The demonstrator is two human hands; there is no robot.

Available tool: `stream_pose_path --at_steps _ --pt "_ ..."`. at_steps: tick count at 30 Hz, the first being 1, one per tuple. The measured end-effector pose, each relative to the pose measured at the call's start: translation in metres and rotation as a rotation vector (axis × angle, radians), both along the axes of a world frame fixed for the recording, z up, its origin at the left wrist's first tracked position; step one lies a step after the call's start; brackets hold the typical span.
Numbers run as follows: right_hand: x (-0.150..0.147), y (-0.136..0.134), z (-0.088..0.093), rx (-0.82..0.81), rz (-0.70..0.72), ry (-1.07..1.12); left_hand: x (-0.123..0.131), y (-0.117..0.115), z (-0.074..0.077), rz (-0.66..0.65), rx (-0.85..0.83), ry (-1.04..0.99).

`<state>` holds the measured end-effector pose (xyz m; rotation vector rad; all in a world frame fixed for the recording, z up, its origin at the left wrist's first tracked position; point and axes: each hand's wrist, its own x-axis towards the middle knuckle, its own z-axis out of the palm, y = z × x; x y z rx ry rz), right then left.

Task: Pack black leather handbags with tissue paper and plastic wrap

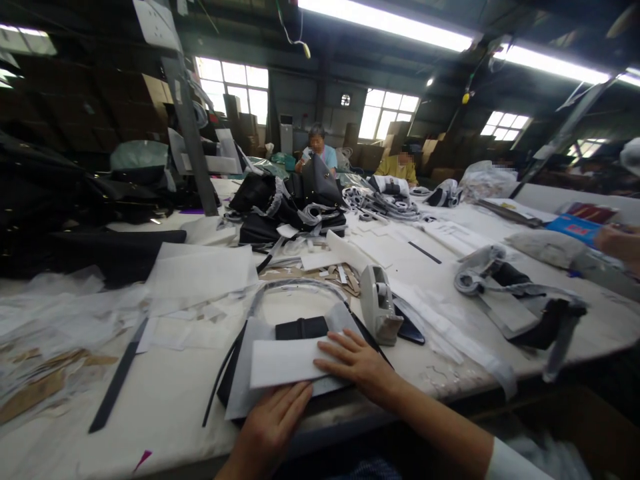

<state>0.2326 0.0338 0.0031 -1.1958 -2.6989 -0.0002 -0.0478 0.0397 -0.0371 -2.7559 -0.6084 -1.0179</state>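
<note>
My left hand (273, 420) lies flat with fingers stretched out on the near edge of a black bag (300, 328) that is wrapped in grey-white foam sheet, at the table's front edge. My right hand (357, 363) rests open, fingers spread, pressing on a white foam sheet (283, 361) laid across the bag. The bag's wrapped handle (295, 287) arches just beyond it. A grey tape dispenser (379, 303) stands right of my right hand.
The white table (165, 393) carries paper sheets, a black strip (116, 383), cardboard scraps and a wrapped strap (505, 293). Black bags (295, 200) pile up mid-table. Two people sit at the far end. Another person's arm (617, 243) shows at the right edge.
</note>
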Motion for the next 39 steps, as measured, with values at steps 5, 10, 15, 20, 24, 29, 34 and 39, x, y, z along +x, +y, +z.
stream_pose_path --at_steps 5,10,15,20,24,29,34,39 --pt "0.000 -0.002 0.000 0.023 -0.014 0.036 0.009 -0.010 0.027 0.169 -0.001 0.177" --pt "0.001 -0.002 0.000 0.057 -0.006 0.058 0.033 -0.004 0.065 0.286 -0.059 0.377" --pt "0.001 -0.001 -0.005 0.080 -0.009 0.057 0.031 0.027 0.054 0.108 -0.077 0.435" --pt "0.001 -0.003 -0.009 0.048 -0.012 0.106 0.014 0.029 0.016 0.102 -0.052 0.358" --pt "0.000 -0.005 -0.012 0.033 -0.025 0.159 0.013 0.020 0.011 0.144 0.010 0.350" --pt "-0.002 -0.006 -0.012 0.031 -0.080 0.172 0.016 0.020 0.012 0.197 0.149 0.406" --pt "0.005 -0.021 -0.010 0.078 -0.217 0.242 0.015 0.026 0.004 0.188 0.204 0.388" --pt "0.006 -0.039 -0.007 0.150 -0.357 0.258 0.014 0.032 -0.004 0.164 0.226 0.341"
